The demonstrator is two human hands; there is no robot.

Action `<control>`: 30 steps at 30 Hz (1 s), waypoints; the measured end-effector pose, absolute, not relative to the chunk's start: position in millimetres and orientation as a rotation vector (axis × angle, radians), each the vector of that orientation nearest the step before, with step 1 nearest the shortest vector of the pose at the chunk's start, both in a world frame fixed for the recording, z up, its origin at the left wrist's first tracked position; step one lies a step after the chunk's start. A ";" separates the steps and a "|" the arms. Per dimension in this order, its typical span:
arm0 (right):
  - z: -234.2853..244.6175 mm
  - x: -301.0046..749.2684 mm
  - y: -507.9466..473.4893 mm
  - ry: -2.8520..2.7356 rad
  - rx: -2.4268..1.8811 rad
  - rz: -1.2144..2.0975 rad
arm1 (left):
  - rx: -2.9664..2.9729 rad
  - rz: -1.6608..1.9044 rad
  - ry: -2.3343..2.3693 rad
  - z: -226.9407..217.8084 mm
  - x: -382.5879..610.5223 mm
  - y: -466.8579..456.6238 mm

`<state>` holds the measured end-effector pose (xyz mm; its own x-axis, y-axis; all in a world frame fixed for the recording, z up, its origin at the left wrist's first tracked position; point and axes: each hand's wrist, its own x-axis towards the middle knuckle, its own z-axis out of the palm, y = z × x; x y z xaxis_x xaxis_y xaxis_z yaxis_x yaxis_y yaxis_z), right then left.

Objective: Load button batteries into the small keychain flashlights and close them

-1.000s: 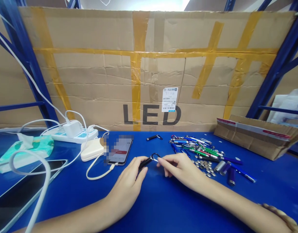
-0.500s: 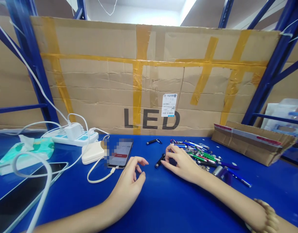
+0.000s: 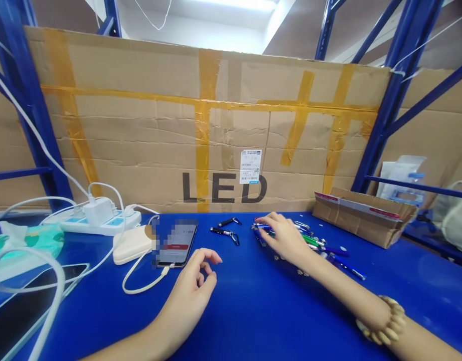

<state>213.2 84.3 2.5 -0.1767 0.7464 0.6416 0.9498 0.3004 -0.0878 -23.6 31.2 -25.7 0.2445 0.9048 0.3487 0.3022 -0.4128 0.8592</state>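
My left hand [image 3: 196, 281] hovers above the blue table beside the phone, its fingers loosely bent and apart, holding nothing. On the right, my right hand [image 3: 285, 238] reaches over a pile of small blue and green metallic pieces [image 3: 315, 242], fingers spread with the thumb apart from them. Its fingertips are at blue pieces [image 3: 260, 235] on the pile's left side; part of the pile is hidden under the hand. Between the hands lie two black sticks with carabiner clips, a farther one [image 3: 227, 222] and a nearer one [image 3: 223, 232], one behind the other.
A phone [image 3: 181, 245] with a cable lies by a cream power bank [image 3: 133, 245]. Farther left are a power strip [image 3: 121, 223], a tissue pack [image 3: 46, 240] and a tablet-like device [image 3: 31, 301]. An open cardboard box [image 3: 358, 213] stands right; a large LED carton [image 3: 159, 145] forms the back.
My right hand has left the nearer black clipped stick, now lying beside the farther one, and moved onto the pile. My left hand stays nearly in place. The view has turned slightly right.
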 end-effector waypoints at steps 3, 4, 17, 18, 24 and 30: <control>7.6 225.7 86.2 -1.909 -1.502 -0.435 | 1.858 1.187 1.086 -27.8 -24.9 33.6; 6.7 226.2 85.9 -1.931 -1.455 -0.403 | 1.858 1.191 1.080 -28.5 -25.1 34.7; -16.9 187.4 85.8 -2.444 -1.207 -0.095 | 1.871 1.157 1.070 -25.7 -20.3 35.7; -17.9 188.7 88.3 -2.424 -1.238 -0.095 | 1.866 1.161 1.069 -25.6 -20.4 35.9; -18.9 195.5 91.9 -2.348 -1.335 -0.180 | 1.824 1.178 1.086 -24.7 -21.1 37.8; -18.0 198.3 87.9 -2.306 -1.206 -0.253 | 1.808 1.187 1.083 -24.7 -20.4 38.7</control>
